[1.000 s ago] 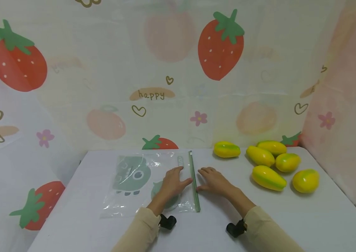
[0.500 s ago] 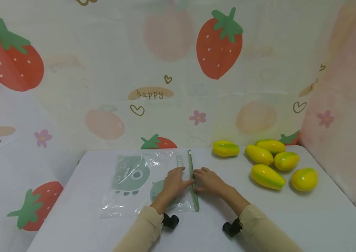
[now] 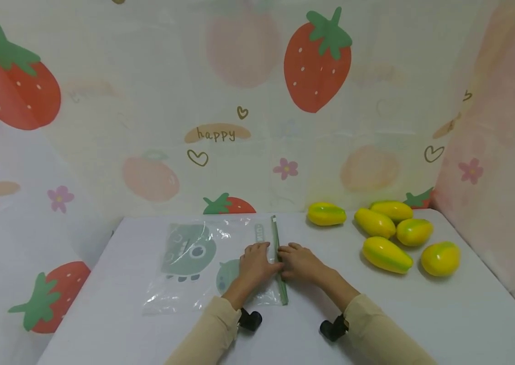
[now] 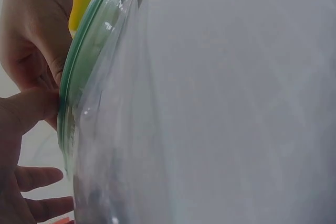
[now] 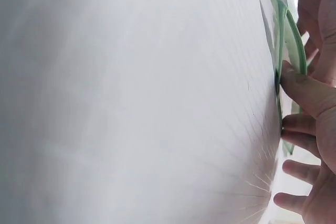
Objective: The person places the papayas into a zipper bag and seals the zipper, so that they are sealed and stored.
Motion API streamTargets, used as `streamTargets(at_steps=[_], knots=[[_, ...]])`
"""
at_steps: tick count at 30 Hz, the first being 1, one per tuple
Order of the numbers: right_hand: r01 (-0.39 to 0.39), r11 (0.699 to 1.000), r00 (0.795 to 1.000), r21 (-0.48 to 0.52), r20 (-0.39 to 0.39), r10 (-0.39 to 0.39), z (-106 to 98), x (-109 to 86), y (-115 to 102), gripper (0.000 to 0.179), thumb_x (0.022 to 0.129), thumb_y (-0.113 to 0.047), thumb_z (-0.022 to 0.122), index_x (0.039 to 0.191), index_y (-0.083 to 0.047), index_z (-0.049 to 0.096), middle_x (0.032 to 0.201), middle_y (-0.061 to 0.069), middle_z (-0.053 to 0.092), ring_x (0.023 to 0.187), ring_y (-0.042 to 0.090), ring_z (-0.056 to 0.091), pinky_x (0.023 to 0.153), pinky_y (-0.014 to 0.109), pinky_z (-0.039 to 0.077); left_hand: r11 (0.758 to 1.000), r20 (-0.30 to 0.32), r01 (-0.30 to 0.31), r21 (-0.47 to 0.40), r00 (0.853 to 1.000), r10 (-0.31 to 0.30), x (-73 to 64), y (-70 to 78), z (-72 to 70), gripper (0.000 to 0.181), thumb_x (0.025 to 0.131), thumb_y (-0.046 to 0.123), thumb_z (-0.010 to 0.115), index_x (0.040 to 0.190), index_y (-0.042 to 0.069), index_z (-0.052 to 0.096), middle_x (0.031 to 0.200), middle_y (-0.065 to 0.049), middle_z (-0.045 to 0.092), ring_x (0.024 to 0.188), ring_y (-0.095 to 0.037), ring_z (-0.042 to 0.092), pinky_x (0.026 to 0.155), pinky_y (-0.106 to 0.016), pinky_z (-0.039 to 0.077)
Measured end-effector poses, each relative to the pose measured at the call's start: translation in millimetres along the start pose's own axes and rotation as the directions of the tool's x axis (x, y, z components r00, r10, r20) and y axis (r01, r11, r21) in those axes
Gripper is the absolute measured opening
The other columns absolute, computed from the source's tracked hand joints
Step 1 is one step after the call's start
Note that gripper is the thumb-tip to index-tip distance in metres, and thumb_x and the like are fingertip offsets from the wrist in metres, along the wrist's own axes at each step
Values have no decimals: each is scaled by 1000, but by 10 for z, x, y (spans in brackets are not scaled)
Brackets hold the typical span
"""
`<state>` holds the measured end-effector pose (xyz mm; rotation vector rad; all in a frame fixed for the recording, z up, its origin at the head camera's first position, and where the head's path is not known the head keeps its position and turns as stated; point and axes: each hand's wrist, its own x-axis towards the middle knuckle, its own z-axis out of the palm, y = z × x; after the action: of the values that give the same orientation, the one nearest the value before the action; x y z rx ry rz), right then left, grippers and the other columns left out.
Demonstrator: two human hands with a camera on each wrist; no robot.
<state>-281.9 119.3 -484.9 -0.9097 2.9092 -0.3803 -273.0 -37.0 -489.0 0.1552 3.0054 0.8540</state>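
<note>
Meeting at the green edge of a clear bag

Looking down, we see a large flat bag of clear plastic [image 3: 212,263], printed with grey-green cartoon creatures, on the white desk [image 3: 102,284]. Its slim green zip strip [image 3: 283,292] runs along the end at the person's right.

We find the left hand [image 3: 254,264] over the printed side, thumb against the strip. We cannot tell whether its other fingers grip the plastic; in the left wrist view two of them stretch out straight below the thumb. The right hand [image 3: 302,263] comes in from the strip's outer side. In the right wrist view we see its thumb and first finger pinching the green edge, which shows there as two bands partly apart. The hands lie just beside each other.

To the right we count one glossy yellow-and-green oval fruit [image 3: 327,214] near the desk's back edge and five matching fruits [image 3: 374,223] grouped beyond it. Behind everything we see a pale cloth backdrop [image 3: 230,180] printed with red strawberries.
</note>
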Motion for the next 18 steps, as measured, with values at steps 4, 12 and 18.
streamTargets(at_steps=[4,12,18], knots=[[0,1000,1000,3,7,0,-13,13,-2,53,86,-31,73,129,-2,60,139,13,56,132,42,46,104,59,42,1000,-16,-9,-20,1000,9,10,9,-8,65,81,33,76,135,5,53,137,-18,54,130,-38,45,105,-55,38],[-54,998,998,37,38,52,-21,21,-9,64,84,-42,74,133,-4,58,143,11,53,136,39,42,107,58,39,996,-14,-88,-28,996,87,28,-42,-33,60,79,13,75,135,6,53,137,-18,55,131,-39,45,102,-57,41],[-47,998,998,38,32,46,-9,0,-4,64,84,-42,73,133,-4,58,142,13,53,136,41,41,106,60,39,980,5,-179,90,984,179,16,-63,-54,45,81,11,74,125,10,63,132,-12,60,127,-34,49,95,-55,46]])
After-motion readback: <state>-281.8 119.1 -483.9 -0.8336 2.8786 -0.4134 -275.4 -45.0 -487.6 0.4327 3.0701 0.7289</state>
